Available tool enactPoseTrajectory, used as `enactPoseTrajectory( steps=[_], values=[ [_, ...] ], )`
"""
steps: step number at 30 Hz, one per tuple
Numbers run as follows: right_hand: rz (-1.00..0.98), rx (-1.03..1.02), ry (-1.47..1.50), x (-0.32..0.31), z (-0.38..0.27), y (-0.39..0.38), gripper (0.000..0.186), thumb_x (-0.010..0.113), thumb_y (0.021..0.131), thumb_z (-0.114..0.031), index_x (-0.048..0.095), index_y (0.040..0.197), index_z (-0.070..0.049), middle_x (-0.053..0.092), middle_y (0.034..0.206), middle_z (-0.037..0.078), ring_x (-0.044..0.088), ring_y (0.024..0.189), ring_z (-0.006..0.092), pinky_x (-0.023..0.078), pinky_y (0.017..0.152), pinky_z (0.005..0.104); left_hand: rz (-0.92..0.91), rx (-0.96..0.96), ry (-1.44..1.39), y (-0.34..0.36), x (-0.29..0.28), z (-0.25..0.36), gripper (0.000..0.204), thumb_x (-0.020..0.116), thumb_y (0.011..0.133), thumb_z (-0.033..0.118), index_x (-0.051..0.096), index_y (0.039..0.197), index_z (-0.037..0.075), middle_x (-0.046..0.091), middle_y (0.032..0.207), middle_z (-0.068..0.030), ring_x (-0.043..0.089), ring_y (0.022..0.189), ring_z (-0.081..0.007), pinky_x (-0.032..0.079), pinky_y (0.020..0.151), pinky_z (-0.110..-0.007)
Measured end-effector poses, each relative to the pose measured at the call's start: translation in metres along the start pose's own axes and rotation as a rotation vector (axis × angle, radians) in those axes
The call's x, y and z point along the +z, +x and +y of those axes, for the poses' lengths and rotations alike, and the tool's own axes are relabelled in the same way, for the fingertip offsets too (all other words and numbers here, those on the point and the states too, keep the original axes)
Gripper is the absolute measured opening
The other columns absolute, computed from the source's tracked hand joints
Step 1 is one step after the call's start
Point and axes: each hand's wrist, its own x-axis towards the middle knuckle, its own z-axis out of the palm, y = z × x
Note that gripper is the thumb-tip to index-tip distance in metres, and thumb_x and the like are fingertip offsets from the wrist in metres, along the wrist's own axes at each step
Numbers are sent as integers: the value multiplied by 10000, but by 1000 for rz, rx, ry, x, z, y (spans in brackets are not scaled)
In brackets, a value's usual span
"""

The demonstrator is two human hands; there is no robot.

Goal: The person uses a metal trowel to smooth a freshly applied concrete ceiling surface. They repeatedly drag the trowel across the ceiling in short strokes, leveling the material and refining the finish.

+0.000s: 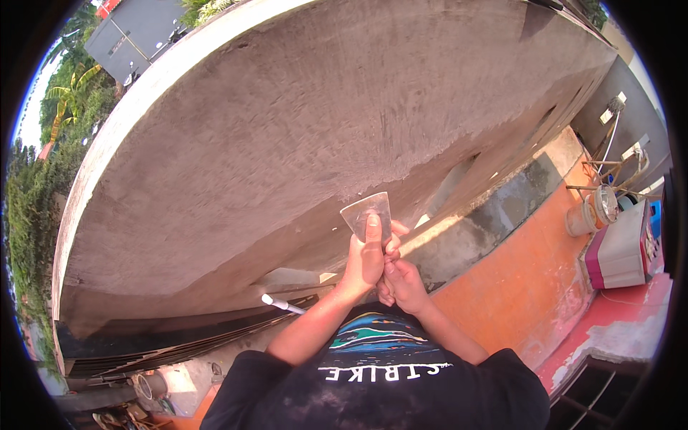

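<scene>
My left hand grips a scraper with a flat grey, trapezoid blade. Its thumb lies along the blade, which points up and away from me in front of a plastered wall. Just below and to the right, my right hand is closed, its fingers pressed together against the underside of the left hand. Whether it holds the scraper's handle or something small is hidden by the fingers. Both hands are in front of my chest, close to the wall's lower part.
A white pipe end sticks up left of my forearm. Along the right stand buckets and a white sack with a dark pink band on an orange floor. Poles lean at the far right. Trees lie beyond the wall.
</scene>
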Motion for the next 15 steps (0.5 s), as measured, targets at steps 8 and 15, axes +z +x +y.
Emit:
enactPoseTrajectory(
  steps=[8, 15],
  values=[
    [-79, -128, -161, -9, -13, 16, 272, 454, 1058, -302, 509, 990, -44, 465, 648, 16, 414, 473, 71, 374, 437, 224, -7, 228, -17, 6, -3, 10, 743, 301, 998, 653, 577, 898, -30, 396, 587, 19, 379, 505, -78, 337, 476, -244],
    [24, -29, -81, 2, -6, -4, 257, 452, 1058, -290, 505, 996, -46, 475, 650, 15, 437, 472, 76, 388, 434, 218, 33, -89, -75, 3, 5, -2, 688, 290, 1030, 588, 574, 922, -29, 386, 601, 21, 361, 522, -82, 344, 490, -246]
  ],
)
